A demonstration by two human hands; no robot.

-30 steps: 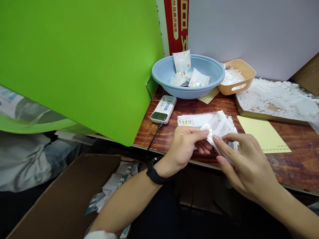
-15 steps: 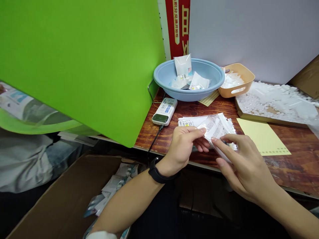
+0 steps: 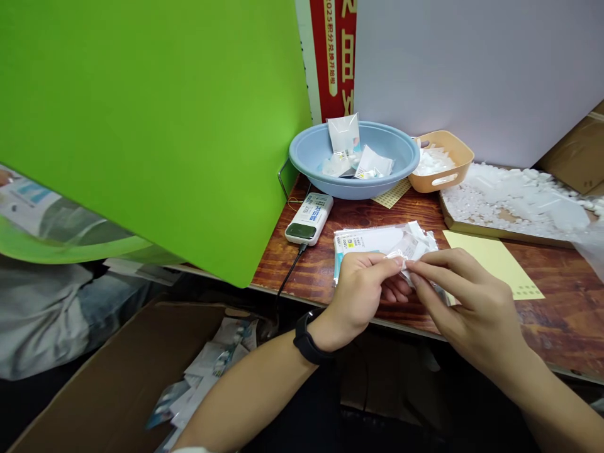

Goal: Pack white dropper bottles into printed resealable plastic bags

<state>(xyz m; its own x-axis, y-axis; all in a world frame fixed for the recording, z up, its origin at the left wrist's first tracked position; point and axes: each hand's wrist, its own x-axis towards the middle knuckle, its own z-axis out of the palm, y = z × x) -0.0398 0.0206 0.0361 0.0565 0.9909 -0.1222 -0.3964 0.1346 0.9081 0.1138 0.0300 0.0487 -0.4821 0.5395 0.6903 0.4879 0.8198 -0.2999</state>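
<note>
A small clear plastic bag [image 3: 409, 248] with printed text is held up between my two hands, over the near edge of the table. My left hand [image 3: 358, 289], with a black band on the wrist, pinches it between thumb and curled fingers. Thumb and forefinger of my right hand [image 3: 472, 302] are closed on the bag's near edge, close to the left thumb. Under and behind them lies a pile of flat clear packets [image 3: 368, 238] with white printed cards. The fingers hide part of the bag and the pile.
Behind stand a blue basin [image 3: 311, 168] with several packets and an orange basket [image 3: 465, 165] of white pieces. A shallow tray [image 3: 500, 231] of white bits and yellow sticker sheet [image 3: 491, 258] lie right. Left are a white power bank [image 3: 311, 214], green panel [image 3: 189, 126] and carton [image 3: 113, 365].
My right fingertips have come closer to the left thumb and now pinch the bag's edge. The bag has bunched up between the hands. The view has shifted slightly.
</note>
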